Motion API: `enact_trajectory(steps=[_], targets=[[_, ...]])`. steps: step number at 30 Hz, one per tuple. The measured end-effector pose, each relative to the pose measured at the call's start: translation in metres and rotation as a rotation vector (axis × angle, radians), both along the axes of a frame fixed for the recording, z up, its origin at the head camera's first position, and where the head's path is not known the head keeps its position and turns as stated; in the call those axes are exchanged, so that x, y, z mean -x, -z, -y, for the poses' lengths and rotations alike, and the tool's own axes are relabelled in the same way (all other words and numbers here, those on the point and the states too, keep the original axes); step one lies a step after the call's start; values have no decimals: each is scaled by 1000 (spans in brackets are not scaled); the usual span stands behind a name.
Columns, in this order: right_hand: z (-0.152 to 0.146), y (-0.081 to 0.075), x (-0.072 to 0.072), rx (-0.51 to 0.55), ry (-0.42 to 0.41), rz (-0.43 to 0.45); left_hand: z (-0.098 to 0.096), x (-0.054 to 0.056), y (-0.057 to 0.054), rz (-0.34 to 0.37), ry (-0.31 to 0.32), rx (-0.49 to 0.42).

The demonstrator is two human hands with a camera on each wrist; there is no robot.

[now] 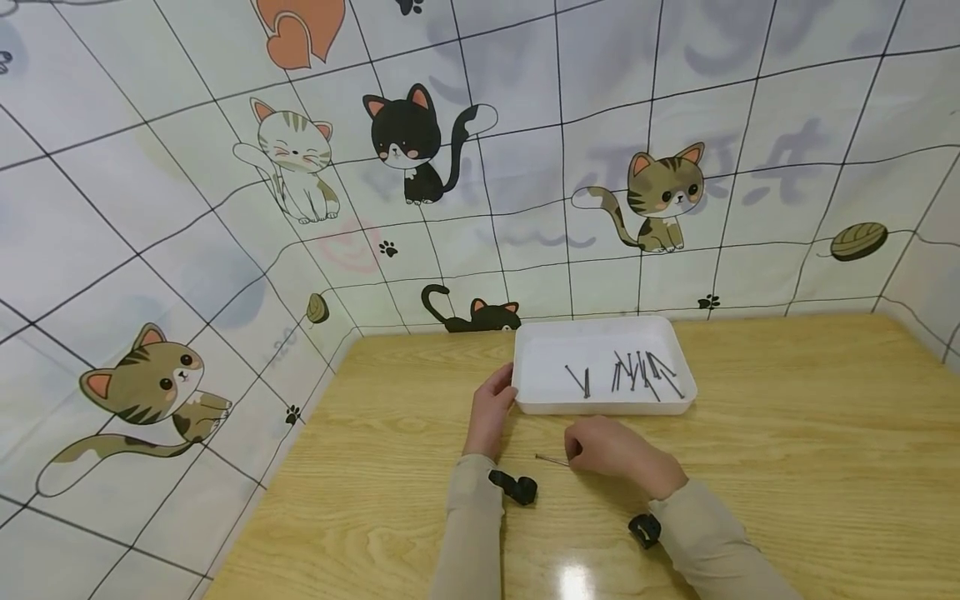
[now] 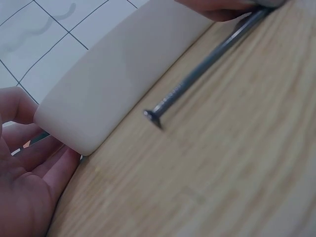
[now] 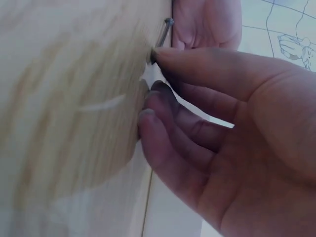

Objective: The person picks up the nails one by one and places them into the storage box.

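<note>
My left hand holds the left end of a white plastic tray, thumb and fingers around its corner in the left wrist view. Several dark metal nails lie in the tray, mostly toward its right half. In front of the tray, my right hand pinches one long nail between thumb and forefinger, low over the table. The nail's flat head points left, toward my left wrist; its other end is hidden in the fingers. The right hand's remaining fingers curl close by the wood surface.
A wood-grain table carries everything. Behind it and on the left stand white walls with a grid and cartoon cats; the tray's back edge is close to the rear wall. Black wrist cameras sit on both sleeves.
</note>
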State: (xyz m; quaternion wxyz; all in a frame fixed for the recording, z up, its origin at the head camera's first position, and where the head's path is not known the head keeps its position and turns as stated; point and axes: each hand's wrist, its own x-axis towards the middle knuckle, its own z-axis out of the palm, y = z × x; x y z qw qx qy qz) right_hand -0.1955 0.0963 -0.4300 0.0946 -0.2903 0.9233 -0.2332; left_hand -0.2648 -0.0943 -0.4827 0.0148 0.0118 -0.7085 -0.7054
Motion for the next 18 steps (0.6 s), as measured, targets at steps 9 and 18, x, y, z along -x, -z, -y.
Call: enact_trajectory(steps=[9, 18], targets=[[13, 2, -1, 31, -172, -202, 1, 2, 2, -14, 3, -8], [15, 7, -2, 40, -239, -228, 1, 3, 3, -3, -1, -15]])
